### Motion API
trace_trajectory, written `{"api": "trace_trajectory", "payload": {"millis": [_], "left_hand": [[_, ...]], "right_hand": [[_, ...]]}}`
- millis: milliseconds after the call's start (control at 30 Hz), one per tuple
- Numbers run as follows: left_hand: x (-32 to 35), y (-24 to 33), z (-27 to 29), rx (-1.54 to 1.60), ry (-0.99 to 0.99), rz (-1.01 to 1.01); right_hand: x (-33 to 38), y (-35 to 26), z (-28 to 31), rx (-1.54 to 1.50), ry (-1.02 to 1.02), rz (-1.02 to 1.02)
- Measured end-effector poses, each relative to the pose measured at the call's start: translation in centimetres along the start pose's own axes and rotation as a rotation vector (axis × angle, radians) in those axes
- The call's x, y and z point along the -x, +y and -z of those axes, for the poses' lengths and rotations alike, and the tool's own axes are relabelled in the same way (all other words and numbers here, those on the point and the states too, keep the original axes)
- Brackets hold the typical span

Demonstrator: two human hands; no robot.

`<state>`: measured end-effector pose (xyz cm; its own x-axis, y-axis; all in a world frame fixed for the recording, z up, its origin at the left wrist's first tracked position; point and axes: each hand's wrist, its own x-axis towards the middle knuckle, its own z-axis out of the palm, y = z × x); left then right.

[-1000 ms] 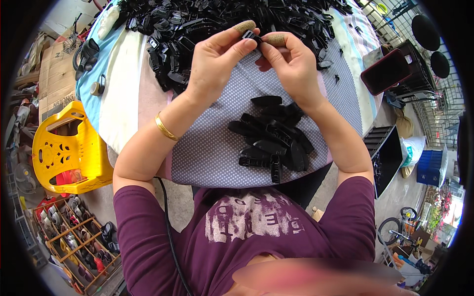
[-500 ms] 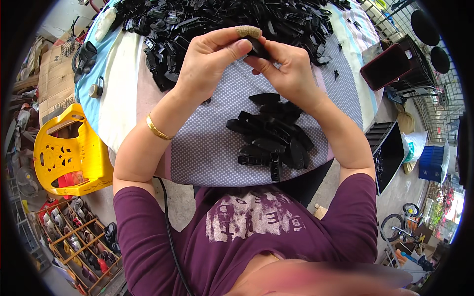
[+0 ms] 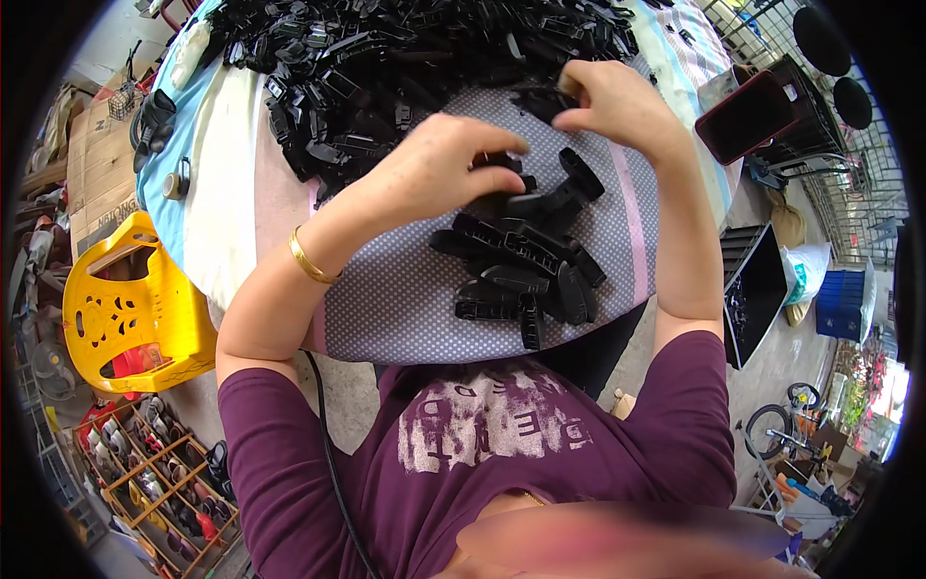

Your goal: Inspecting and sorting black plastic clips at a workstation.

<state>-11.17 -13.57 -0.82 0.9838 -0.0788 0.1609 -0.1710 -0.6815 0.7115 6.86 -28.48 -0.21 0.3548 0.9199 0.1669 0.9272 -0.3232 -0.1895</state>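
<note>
Black oblong plastic pieces cover the table, in a large heap (image 3: 357,87) at the far side and a small pile (image 3: 521,280) near me. My left hand (image 3: 434,169) is just beyond the small pile, its thumb and fingers curled around a black plastic piece (image 3: 498,162), partly hidden. Farther right, my right hand (image 3: 617,108) reaches to the near edge of the large heap. Its bent fingers close on a black plastic piece (image 3: 545,102) there, and the fingertips are partly hidden.
A dotted grey cloth (image 3: 395,309) covers the round table. A phone (image 3: 748,118) stands at the right edge. On the left are a yellow plastic chair (image 3: 135,299) and a shoe rack (image 3: 159,473). A black crate (image 3: 750,299) sits at right, and a cable (image 3: 328,454) hangs by my body.
My hands were together around one dark piece above the table. They have parted: the left came down toward the small pile, the right moved right to the heap's edge.
</note>
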Motion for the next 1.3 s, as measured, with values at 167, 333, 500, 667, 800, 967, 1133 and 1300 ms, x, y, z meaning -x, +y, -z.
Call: {"api": "trace_trajectory", "payload": {"millis": [167, 333, 500, 667, 800, 967, 1133, 1300], "left_hand": [[-0.2, 0.0, 0.0, 0.318, -0.259, 0.306], [-0.1, -2.6, -0.5, -0.412, 0.342, -0.160], [-1.1, -3.9, -1.4, -0.612, 0.337, -0.241], [-1.3, -4.0, -1.5, -0.649, 0.317, -0.226], [-1.1, -4.2, -1.1, -0.651, 0.266, -0.291], [-0.6, -3.7, -1.4, -0.595, 0.301, -0.210], [-0.6, -3.0, 0.5, -0.001, 0.502, 0.011], [-0.7, -3.3, 2.1, 0.579, 0.433, 0.095]], "right_hand": [[-1.7, -3.1, -3.1, -0.333, 0.133, 0.047], [-2.6, -2.5, -2.6, -0.261, 0.255, -0.039], [-4.7, -1.0, -5.2, 0.118, 0.531, -0.049], [-4.6, -0.2, -4.8, 0.130, 0.535, 0.018], [-3.4, -1.6, -2.4, -0.210, 0.473, -0.102], [-2.4, -2.7, -2.1, -0.654, 0.393, -0.023], [-1.5, -4.7, -1.5, -0.926, 0.214, 0.007], [-0.8, -6.6, -1.3, -1.108, 0.194, 0.023]]}}
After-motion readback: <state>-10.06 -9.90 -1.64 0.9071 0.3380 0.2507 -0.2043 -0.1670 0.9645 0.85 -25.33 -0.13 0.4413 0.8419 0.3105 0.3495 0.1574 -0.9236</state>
